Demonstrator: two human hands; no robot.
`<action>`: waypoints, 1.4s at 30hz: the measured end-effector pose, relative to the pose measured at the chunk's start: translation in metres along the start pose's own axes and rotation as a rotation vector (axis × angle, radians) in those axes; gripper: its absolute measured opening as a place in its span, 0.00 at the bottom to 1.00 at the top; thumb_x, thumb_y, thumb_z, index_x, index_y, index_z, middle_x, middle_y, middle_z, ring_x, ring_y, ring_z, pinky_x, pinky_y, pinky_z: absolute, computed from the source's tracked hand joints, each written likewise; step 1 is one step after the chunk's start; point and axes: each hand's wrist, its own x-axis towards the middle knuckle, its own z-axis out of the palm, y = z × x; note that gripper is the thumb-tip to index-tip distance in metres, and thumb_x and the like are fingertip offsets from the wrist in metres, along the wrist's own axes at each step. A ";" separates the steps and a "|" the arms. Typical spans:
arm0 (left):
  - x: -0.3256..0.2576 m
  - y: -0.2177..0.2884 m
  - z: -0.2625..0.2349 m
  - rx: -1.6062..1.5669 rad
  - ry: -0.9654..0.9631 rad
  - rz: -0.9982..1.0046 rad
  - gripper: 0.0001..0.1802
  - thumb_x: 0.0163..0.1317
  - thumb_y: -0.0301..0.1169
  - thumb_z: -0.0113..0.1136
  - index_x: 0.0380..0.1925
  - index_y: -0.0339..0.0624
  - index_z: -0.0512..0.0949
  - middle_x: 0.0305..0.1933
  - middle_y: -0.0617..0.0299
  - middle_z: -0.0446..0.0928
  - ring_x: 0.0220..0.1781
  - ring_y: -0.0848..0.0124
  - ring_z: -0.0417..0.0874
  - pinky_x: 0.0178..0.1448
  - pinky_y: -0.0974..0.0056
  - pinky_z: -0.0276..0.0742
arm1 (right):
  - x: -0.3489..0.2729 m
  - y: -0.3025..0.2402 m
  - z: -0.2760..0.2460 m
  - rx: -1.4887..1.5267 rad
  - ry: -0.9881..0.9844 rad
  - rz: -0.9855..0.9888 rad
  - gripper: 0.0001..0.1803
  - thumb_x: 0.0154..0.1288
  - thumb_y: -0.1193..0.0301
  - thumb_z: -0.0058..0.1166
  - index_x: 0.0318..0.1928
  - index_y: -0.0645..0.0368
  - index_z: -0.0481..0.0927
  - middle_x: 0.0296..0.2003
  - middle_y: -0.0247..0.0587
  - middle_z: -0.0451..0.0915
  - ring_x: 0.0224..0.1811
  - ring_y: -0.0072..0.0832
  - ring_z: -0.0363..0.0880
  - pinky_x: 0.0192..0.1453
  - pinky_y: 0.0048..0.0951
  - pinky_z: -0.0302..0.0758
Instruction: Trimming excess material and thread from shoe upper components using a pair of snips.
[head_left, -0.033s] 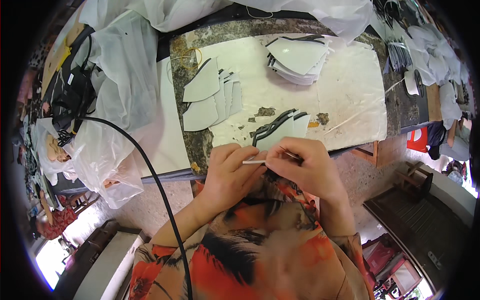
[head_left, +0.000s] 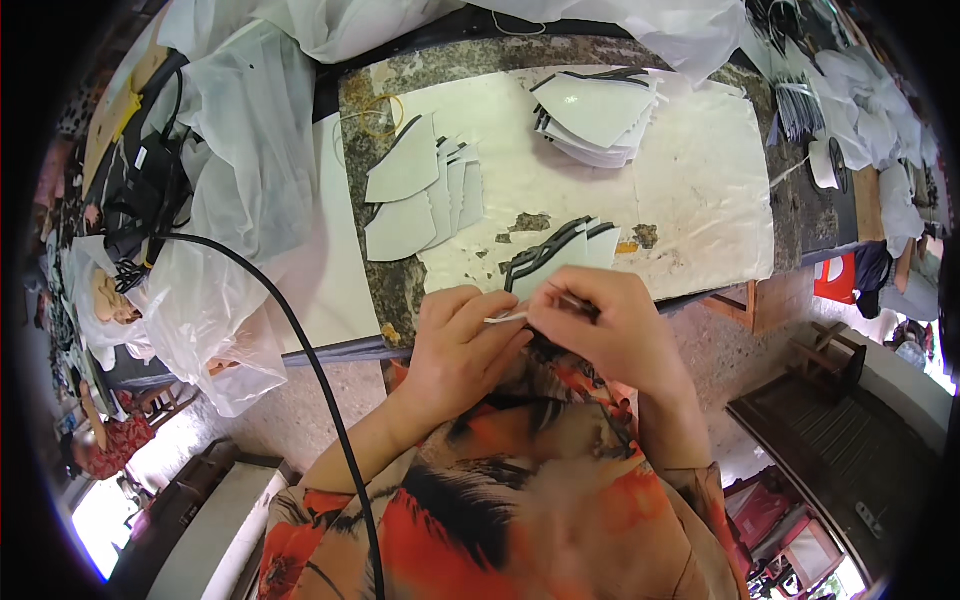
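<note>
Close to my body, at the table's front edge, both hands meet over a narrow white strip (head_left: 505, 318). The fingers of my left hand (head_left: 460, 345) are closed around its left part. My right hand (head_left: 615, 325) pinches the other end between thumb and fingers. Whatever else lies under the fingers is hidden. Just beyond the hands is a small fan of pale, curved flat pieces (head_left: 570, 255) with black edging. More such pieces (head_left: 405, 225) overlap at the left of the board. A thicker stack of them (head_left: 595, 115) sits at the far middle.
A worn, pale board (head_left: 700, 180) covers the table. Clear plastic bags (head_left: 245, 150) and a black cable (head_left: 300, 320) are on the left; the cable hangs down past my left forearm. A spool of white tape (head_left: 825, 165) stands at the right edge. A red stool (head_left: 835, 280) is beyond.
My right hand has risen slightly and tilted, and the white strip now bends between the hands. A pale strip lying across the board's right side no longer shows. My left hand stays put.
</note>
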 end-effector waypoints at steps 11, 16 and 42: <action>0.000 0.000 0.001 0.045 0.001 0.012 0.22 0.54 0.30 0.73 0.51 0.47 0.85 0.52 0.68 0.79 0.53 0.63 0.77 0.57 0.57 0.69 | 0.022 0.011 0.000 -0.367 0.196 -0.042 0.09 0.63 0.68 0.57 0.39 0.61 0.81 0.31 0.49 0.84 0.35 0.50 0.84 0.40 0.45 0.79; 0.000 0.000 0.001 0.040 -0.005 0.012 0.22 0.53 0.30 0.74 0.51 0.48 0.85 0.52 0.67 0.78 0.53 0.63 0.77 0.57 0.57 0.69 | 0.022 0.009 0.000 -0.351 0.204 -0.023 0.10 0.63 0.68 0.57 0.40 0.61 0.81 0.31 0.50 0.84 0.35 0.50 0.85 0.40 0.45 0.79; 0.004 0.004 0.002 0.101 -0.030 -0.014 0.19 0.56 0.31 0.73 0.49 0.49 0.84 0.59 0.65 0.80 0.57 0.61 0.76 0.58 0.55 0.67 | 0.022 0.013 0.000 -0.342 0.218 -0.009 0.10 0.65 0.68 0.57 0.41 0.62 0.80 0.32 0.51 0.83 0.35 0.50 0.84 0.40 0.44 0.79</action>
